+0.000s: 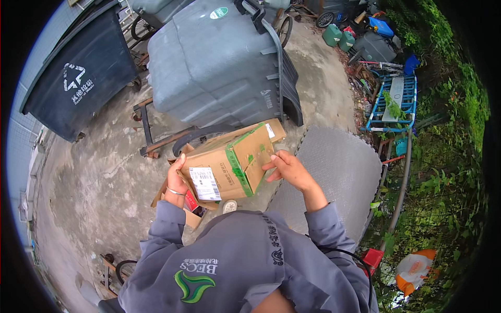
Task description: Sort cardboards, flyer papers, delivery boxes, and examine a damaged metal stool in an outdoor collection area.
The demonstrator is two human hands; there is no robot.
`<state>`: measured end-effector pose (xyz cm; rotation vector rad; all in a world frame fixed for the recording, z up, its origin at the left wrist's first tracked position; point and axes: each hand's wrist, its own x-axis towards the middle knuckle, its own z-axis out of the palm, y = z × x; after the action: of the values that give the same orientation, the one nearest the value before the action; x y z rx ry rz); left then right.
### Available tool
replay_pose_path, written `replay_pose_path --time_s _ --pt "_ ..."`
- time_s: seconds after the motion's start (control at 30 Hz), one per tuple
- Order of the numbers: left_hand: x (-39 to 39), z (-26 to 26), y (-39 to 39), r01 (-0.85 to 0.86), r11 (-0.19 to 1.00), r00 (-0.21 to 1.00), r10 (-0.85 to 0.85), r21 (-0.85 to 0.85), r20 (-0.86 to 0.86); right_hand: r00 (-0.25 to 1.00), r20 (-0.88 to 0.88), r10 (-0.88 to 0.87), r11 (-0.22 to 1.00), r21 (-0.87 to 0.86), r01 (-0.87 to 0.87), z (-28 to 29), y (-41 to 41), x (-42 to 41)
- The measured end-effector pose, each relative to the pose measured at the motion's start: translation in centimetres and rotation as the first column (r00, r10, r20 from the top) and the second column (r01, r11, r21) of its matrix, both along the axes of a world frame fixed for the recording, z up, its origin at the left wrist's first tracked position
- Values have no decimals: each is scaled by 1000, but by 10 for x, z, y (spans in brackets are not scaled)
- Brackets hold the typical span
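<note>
A brown cardboard box is held up in front of my body, tilted, with green printed tape along its edges and a white shipping label on the near side. My left hand grips its left end, the thumb on the upper edge. At the opposite end, my right hand has its fingers apart over the taped end face. Whether those fingertips touch the cardboard is hard to tell. Below the held box, more opened cardboard and a red item show partly.
A large grey wheeled bin lies tipped beyond the box, beside a metal cart frame. A dark waste bin stands at left. To the right are a grey mat, a blue metal rack, green jugs and dense plants.
</note>
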<state>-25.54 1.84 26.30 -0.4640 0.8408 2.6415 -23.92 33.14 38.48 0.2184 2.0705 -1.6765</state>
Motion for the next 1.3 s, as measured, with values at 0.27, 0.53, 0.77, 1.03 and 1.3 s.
replay_pose_path --time_s 0.27,0.53,0.77,1.03,1.3 --pt "7 21 2 -154 974 986 142 -168 -84 896 -388 214 957 265 -114 -36 5 -34" --pt "16 61 14 -362 883 926 305 -297 -222 870 -483 102 971 -143 -194 -36 16 -81" --pt "36 86 50 -483 783 874 406 -392 -266 623 -497 604 797 376 -473 -36 20 -117" --pt "76 93 98 -507 683 862 415 -527 -291 708 300 639 631 -731 -259 -92 19 -154" --pt "109 45 87 -176 362 946 320 -915 -55 817 200 542 521 -842 -139 -93 -45 -156"
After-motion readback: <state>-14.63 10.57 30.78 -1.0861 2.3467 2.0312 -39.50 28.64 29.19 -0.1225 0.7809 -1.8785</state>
